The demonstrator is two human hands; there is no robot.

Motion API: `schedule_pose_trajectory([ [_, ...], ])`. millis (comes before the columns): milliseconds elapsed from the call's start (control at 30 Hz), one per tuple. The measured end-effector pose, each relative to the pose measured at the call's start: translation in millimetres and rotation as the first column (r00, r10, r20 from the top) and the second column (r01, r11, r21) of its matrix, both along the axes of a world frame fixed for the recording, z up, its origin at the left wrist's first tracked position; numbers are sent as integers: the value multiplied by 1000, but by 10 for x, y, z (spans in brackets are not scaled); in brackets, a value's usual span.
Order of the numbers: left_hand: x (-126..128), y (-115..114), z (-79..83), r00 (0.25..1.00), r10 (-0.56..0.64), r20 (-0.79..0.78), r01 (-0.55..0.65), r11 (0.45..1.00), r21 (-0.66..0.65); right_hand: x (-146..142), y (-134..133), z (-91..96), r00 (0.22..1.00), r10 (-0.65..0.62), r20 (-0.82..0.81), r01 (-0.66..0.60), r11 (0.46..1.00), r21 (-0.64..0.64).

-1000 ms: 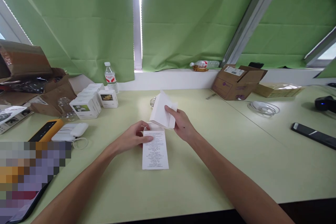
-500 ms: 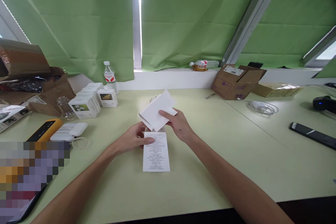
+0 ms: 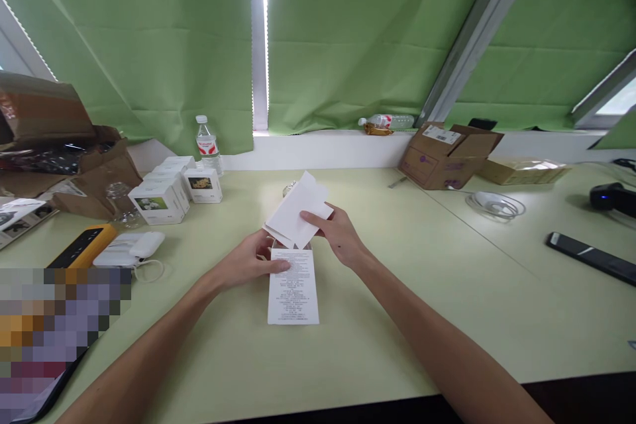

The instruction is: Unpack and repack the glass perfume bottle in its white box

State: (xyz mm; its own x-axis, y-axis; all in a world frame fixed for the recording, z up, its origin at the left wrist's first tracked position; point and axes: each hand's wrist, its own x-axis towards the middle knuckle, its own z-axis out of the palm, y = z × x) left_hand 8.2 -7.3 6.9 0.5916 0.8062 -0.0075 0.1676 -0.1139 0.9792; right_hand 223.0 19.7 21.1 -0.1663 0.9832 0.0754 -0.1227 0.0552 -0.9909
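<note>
A printed white box was held at the near middle of a pale green table, its open end toward 12 o'clock, the left hand clamped on it with the thumb across the print. Just beyond, at 12 o'clock, white paper was pinched in the right hand, fingers mostly hidden beneath. Small white boxes stood at 10 o'clock, an upright bottle at 11, a cardboard box near 2.

I see a white box (tiny writing on its face), far end open, with plain white papers tilted just above.
</note>
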Motion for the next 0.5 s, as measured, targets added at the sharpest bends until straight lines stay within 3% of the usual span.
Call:
schedule_pose_trajectory([
  [500, -38, -4, 46, 994, 107, 10, -106, 994, -19, 69, 71, -6, 997, -41, 61, 40, 999, 16],
])
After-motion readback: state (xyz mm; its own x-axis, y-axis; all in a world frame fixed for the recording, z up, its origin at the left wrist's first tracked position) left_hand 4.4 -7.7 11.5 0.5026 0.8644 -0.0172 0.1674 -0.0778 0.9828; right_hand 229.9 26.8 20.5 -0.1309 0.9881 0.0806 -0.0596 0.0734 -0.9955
